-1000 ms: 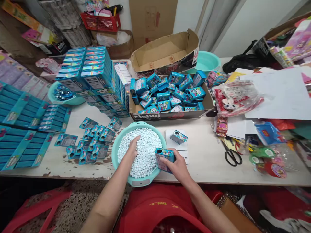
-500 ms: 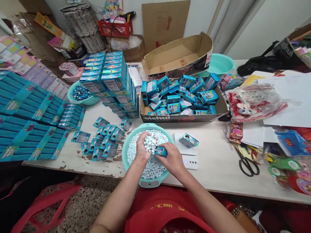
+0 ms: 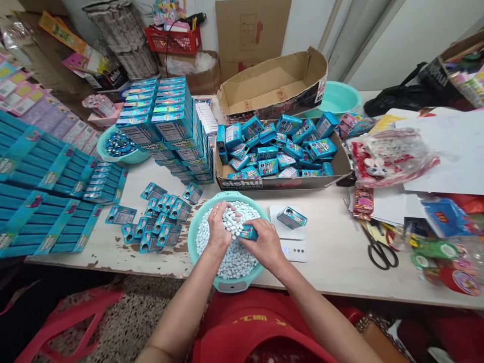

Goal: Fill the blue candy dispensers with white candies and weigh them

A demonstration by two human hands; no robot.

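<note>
Cupped in my left hand [image 3: 218,229] is a heap of small white candies [image 3: 232,222]. My right hand [image 3: 266,244] grips a small blue candy box [image 3: 248,232], its end against the heap. Both hands are above a mint-green basin [image 3: 196,214] filled with the same pale candies. Just right of the basin, another blue box [image 3: 292,217] lies on a white scale [image 3: 297,247]. Several blue boxes [image 3: 166,212] with round holes in their ends are spread on the table to the left.
Behind the basin, a cardboard carton [image 3: 287,184] holds many blue boxes. Tall stacks of blue packs [image 3: 172,126] rise at the back left. Black-handled scissors [image 3: 381,252] and a plastic bag of red-and-white items [image 3: 389,156] lie to the right. A teal bowl [image 3: 128,156] contains shiny wrapped pieces.
The whole view has shifted slightly. My hands keep nearly the same pose over the basin, left cupping candies and right holding the box against them.
</note>
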